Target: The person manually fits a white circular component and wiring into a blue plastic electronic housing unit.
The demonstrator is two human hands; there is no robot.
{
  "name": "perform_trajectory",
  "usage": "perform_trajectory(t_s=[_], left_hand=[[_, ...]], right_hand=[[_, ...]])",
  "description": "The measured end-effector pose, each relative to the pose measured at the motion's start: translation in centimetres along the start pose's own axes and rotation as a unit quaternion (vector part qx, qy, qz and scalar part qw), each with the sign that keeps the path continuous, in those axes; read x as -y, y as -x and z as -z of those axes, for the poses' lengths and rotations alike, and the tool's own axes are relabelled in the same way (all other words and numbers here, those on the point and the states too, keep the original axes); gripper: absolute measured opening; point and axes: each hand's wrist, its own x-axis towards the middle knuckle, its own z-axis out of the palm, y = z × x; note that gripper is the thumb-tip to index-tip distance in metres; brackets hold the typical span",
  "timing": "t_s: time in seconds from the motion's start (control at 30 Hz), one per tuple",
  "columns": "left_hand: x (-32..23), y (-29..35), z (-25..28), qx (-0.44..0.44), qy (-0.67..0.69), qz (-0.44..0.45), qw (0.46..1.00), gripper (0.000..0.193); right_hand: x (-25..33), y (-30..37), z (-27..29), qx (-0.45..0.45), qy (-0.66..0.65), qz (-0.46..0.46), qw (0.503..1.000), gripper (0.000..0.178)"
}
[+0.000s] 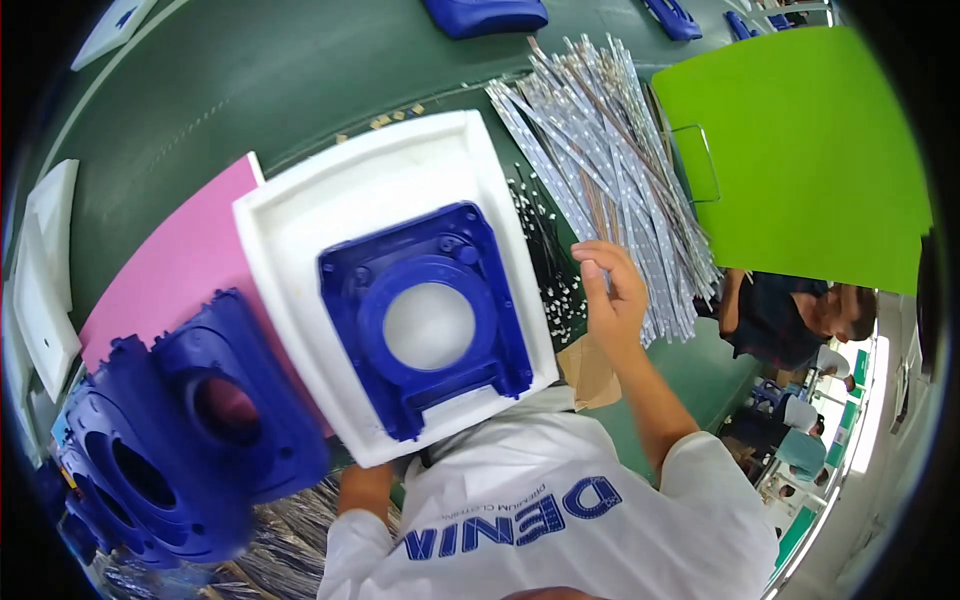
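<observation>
A dark blue plastic housing (345, 290) with a large round opening lies face up inside a white, raised-rim tray (285, 250) in front of me. My right hand (615, 295) hovers right of the tray, fingers loosely curled and a gap beside the thumb; nothing shows in it. It is nearest a heap of LED strips (620, 170) and thin black wires with white connectors (548, 250). My left forearm (365, 490) runs up to the tray's lower edge. The left hand is hidden beneath or behind the tray, so its grip does not show.
More blue housings (215, 400) stand in a row at the left beside a pink panel (180, 255). Clear-wrapped strips (300, 540) lie at the lower left. A bright green panel (800, 150) with a metal handle is at the right. Another person (790, 315) sits beyond it.
</observation>
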Motion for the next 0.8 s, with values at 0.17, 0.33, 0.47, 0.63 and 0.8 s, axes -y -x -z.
perform_trajectory(t_s=[0.17, 0.33, 0.47, 0.63, 0.8], left_hand=[[0.1, -1.0, -3.5, -0.037, -0.043, 0.004, 0.998, 0.043], [2.5, 0.4, -3.6, -0.062, -0.091, -0.005, 0.994, 0.043], [4.4, -0.1, -4.1, -0.077, -0.096, -0.020, 0.992, 0.043], [7.2, -3.5, -3.5, -0.087, -0.080, -0.044, 0.992, 0.043], [5.8, -4.9, -1.7, -0.100, -0.057, -0.065, 0.991, 0.043]], right_hand=[[-2.6, 0.7, 1.8, 0.004, 0.006, 0.061, 0.998, 0.015], [-4.7, 0.6, 1.1, -0.028, 0.045, 0.083, 0.995, 0.017], [-5.0, 1.5, 0.4, -0.042, 0.023, 0.052, 0.998, 0.016], [-6.0, 4.2, -0.1, -0.151, -0.022, 0.043, 0.987, 0.011], [-4.1, 11.9, 4.4, -0.039, -0.020, 0.042, 0.998, 0.018]])
